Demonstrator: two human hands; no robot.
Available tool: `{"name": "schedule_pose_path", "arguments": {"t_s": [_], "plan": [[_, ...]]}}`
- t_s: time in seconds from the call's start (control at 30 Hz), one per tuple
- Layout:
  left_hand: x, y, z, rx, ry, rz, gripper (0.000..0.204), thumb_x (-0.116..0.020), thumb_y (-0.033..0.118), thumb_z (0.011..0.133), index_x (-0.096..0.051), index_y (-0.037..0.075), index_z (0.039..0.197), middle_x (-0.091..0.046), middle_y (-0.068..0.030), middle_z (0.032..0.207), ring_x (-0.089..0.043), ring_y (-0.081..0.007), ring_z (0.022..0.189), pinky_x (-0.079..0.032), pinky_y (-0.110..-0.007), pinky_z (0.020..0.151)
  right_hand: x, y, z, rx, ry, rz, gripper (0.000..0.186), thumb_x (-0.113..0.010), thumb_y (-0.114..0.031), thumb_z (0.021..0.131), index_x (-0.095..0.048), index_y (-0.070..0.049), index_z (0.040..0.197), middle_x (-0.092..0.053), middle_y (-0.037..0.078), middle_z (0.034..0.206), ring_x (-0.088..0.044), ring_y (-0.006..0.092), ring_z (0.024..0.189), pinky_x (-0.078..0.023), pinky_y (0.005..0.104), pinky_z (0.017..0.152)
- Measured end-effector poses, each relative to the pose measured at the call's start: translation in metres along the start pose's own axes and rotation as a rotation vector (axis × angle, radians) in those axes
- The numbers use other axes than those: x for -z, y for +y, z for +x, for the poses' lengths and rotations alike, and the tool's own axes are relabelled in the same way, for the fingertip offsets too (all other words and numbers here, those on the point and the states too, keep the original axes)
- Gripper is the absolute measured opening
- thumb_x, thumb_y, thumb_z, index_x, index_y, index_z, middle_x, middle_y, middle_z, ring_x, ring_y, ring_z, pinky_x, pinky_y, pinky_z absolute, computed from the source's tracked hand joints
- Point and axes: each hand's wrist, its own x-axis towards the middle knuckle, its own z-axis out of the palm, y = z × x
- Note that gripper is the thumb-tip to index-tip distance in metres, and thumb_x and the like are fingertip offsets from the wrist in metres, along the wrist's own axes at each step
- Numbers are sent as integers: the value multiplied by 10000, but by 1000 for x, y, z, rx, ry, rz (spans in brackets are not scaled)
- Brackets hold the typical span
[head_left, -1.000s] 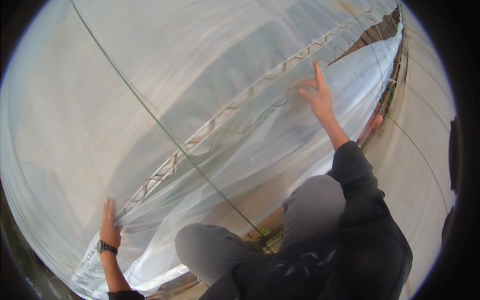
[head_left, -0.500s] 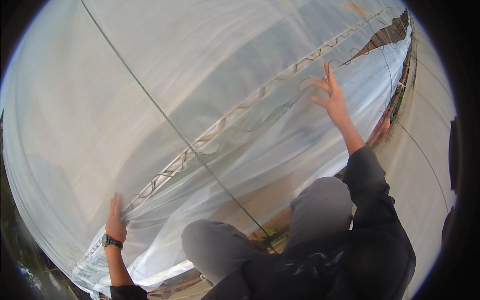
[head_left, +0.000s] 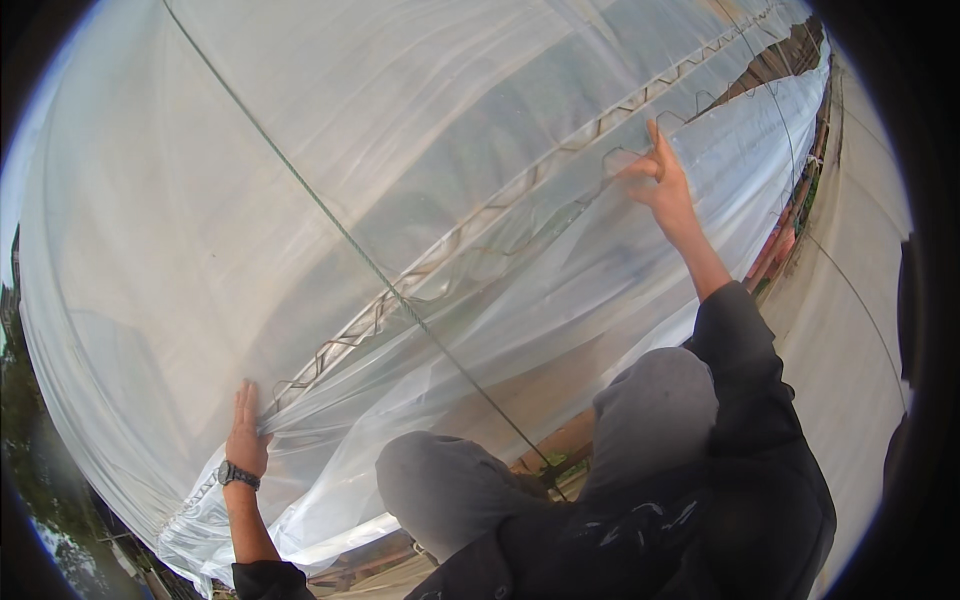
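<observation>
A clear plastic sheet [head_left: 330,260] spreads across a large curved surface in front of me. Along it, diagonally from lower left to upper right, runs a narrow channel [head_left: 540,165] with zigzag wire in it. A looser stretch of zigzag wire [head_left: 606,160] hangs just below the channel and passes my right hand [head_left: 668,198]. That hand is closed on the wire, index finger pointing up; the fingertips are partly blurred. My left hand [head_left: 247,440], with a dark watch on the wrist, lies flat on the sheet beside the channel's lower end, fingers stretched out.
A green rope [head_left: 300,185] crosses over the sheet and channel down to my knees. Loose folds of plastic [head_left: 440,390] gather in front of my legs. At upper right the sheet gapes over a brown opening [head_left: 780,65]. Another pale covered surface [head_left: 850,270] slopes away at right.
My right hand's fingers have drawn together around the wire from a more spread pose. My left hand stays flat on the sheet. The whole view has shifted slightly.
</observation>
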Motion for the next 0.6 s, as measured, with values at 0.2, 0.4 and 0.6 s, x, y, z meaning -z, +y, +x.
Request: {"name": "schedule_pose_path", "arguments": {"t_s": [0.2, 0.4, 0.6], "plan": [[0, 1, 0, 14, 0, -5, 1038, -718, -144, 756, -258, 185, 1626, -250, -93, 1694, -280, -349, 1534, -465, -437, 1147, -1, 12, 12, 85, 30, -124, 1018, -652, 76, 704, -205, 34, 1618, -722, 14, 844, -613, 152, 1020, -318, 357, 1179], [0, 1, 0, 4, 4, 14, 1039, -708, -148, 761, -248, 190, 1629, -244, -78, 1697, -289, -333, 1531, -490, -431, 1121, 2, 4, -1, 76, 100, -262, 972, -640, 71, 727, -244, 7, 1613, -698, 1, 808, -629, 170, 948, -349, 368, 1167], [2, 3, 0, 5, -7, 9, 1051, -699, -163, 755, -242, 198, 1631, -243, -79, 1698, -286, -336, 1532, -515, -422, 1091, 27, -1, -52, 49, 68, -344, 945, -592, 100, 732, -278, -37, 1612, -659, 15, 795, -633, 178, 889, -393, 371, 1130]]}}
